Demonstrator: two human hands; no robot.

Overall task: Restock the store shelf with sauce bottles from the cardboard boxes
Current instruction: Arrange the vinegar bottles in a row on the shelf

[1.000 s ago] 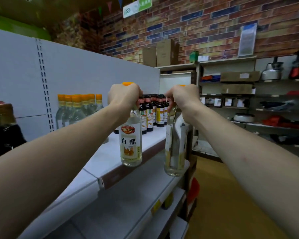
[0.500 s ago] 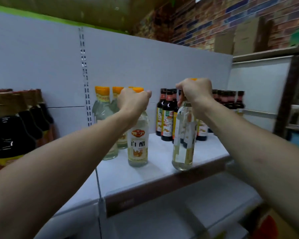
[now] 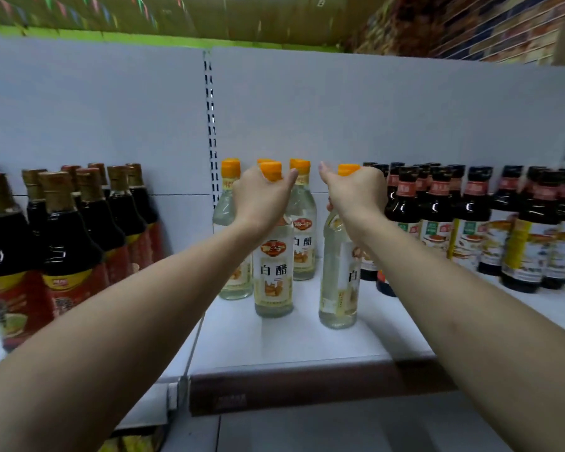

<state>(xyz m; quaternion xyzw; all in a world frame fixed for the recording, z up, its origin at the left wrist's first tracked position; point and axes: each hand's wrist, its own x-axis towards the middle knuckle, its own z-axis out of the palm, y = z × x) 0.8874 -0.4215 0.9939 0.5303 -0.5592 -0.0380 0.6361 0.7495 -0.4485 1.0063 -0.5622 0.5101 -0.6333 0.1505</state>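
Orange-capped left bottle [image 3: 273,275] clasped at neck by our left grip [image 3: 263,197], right bottle [image 3: 338,288] by right grip [image 3: 356,194]; both near shelf [image 3: 274,350] front edge; placing step; next we release.

Clear bottles [image 3: 302,243]: five, all orange-capped; one in the left hand [image 3: 261,197], one in the right hand [image 3: 356,194], three standing free
Gold-capped bottles [image 3: 62,256]: eight caps countable at left, blurred, more may be cut off at the edge
Dark-capped bottles [image 3: 470,223]: about a dozen at right, rows overlap, exact count unclear
Hands: two
Shelf [image 3: 291,347]: one
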